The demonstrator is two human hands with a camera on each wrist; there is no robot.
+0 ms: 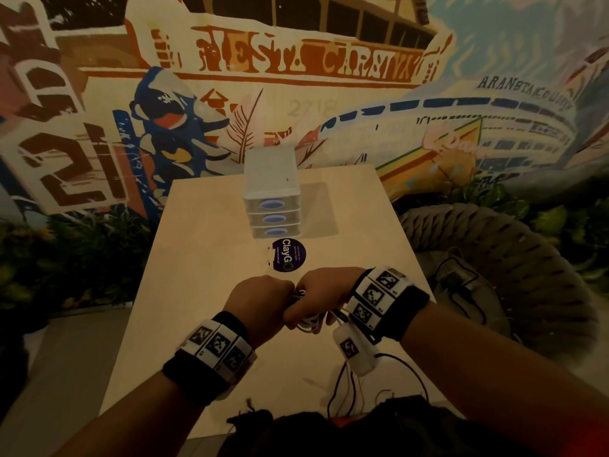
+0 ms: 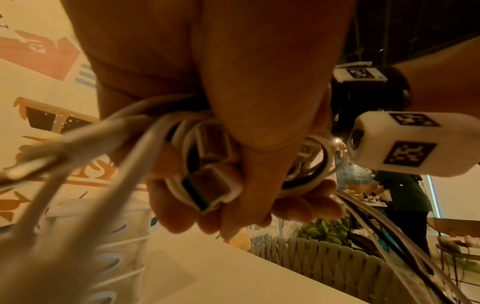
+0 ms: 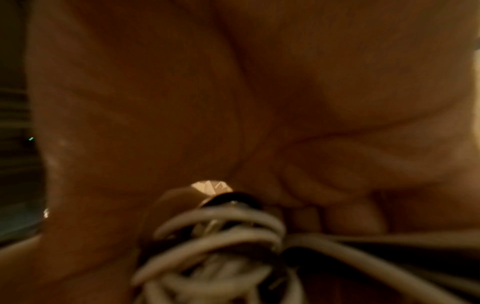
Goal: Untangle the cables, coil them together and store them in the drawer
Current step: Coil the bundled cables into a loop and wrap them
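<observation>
Both hands are closed tight on the cables [image 1: 308, 319], a white coil w/ some black strands, held just above the table [image 1: 204, 258] near its front edge. The left hand [image 1: 260, 301] wraps its fingers [image 2: 182, 214] around the loops; two USB plugs [image 2: 210, 185] stick out beside the thumb. The right hand [image 1: 324, 296] touches the left and grips the same bundle. Loose ends hang down to the tabletop by the right wrist. The drawer unit [image 1: 273, 196], 3 drawers, all closed, stands well apart at the far side, behind a round sticker [image 1: 287, 254].
</observation>
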